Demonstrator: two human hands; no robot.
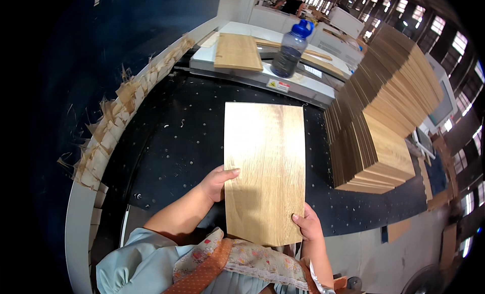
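Note:
A rectangular wood-grain board (pixel 265 162) is held up in front of me, its long side running away from my body. On its left edge my left hand (pixel 219 182) is closed, thumb lying over the top face. My right hand (pixel 308 223) grips the right edge nearer the lower corner, thumb also on top. The fingers of both hands are mostly hidden under the board. Beneath it spreads a black table (pixel 177 132) dotted with small studs. Light glares on the board's upper half, and a shadow falls across the lower part.
Stacks of similar boards (pixel 389 142) stand on the table's right side, the rear one taller. At the far edge, a white machine bed (pixel 202 56) carries another board (pixel 237 50) and a blue-lidded bottle (pixel 290 51). Torn tape (pixel 113 117) lines the left rail. A person (pixel 293 3) is far back.

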